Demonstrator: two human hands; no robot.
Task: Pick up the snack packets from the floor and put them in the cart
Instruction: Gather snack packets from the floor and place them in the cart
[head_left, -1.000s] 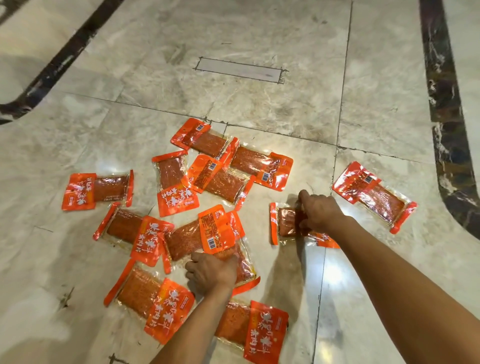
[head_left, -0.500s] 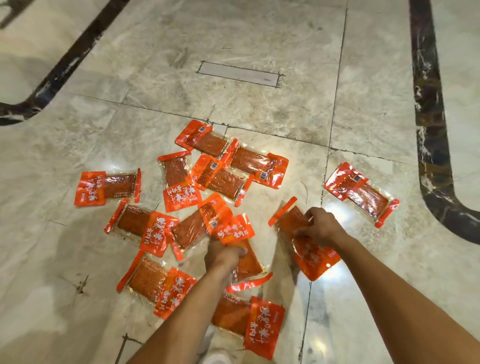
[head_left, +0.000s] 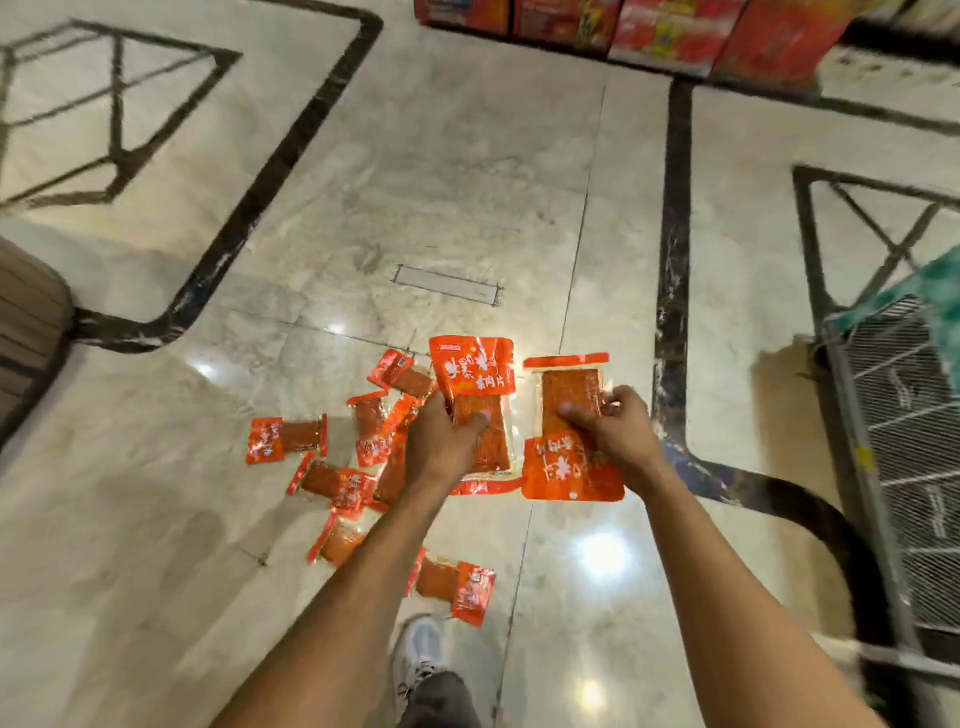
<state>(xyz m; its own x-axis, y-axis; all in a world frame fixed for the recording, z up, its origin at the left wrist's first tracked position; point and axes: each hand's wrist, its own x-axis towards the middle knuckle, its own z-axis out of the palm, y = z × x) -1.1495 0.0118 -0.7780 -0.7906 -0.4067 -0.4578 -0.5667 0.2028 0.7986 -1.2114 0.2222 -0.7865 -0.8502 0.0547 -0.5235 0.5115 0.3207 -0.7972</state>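
My left hand (head_left: 441, 447) grips an orange snack packet (head_left: 475, 371) held up above the floor, label end away from me. My right hand (head_left: 608, 434) grips a second orange packet (head_left: 569, 470), label end toward me. The two lifted packets are side by side at chest height. Several more orange packets (head_left: 285, 439) lie scattered on the marble floor below and left of my hands, one near my shoe (head_left: 470, 592). The wire cart (head_left: 898, 426) stands at the right edge, to the right of my right hand.
A dark inlaid band (head_left: 672, 270) curves through the marble floor between me and the cart. Red product boxes (head_left: 675, 31) line the far top edge. A brown ribbed object (head_left: 28, 317) sits at the left edge. My shoe (head_left: 418, 654) is at the bottom centre.
Both hands have lifted a packet each off the floor and risen. The view has pulled up and back, bringing the cart into sight on the right.
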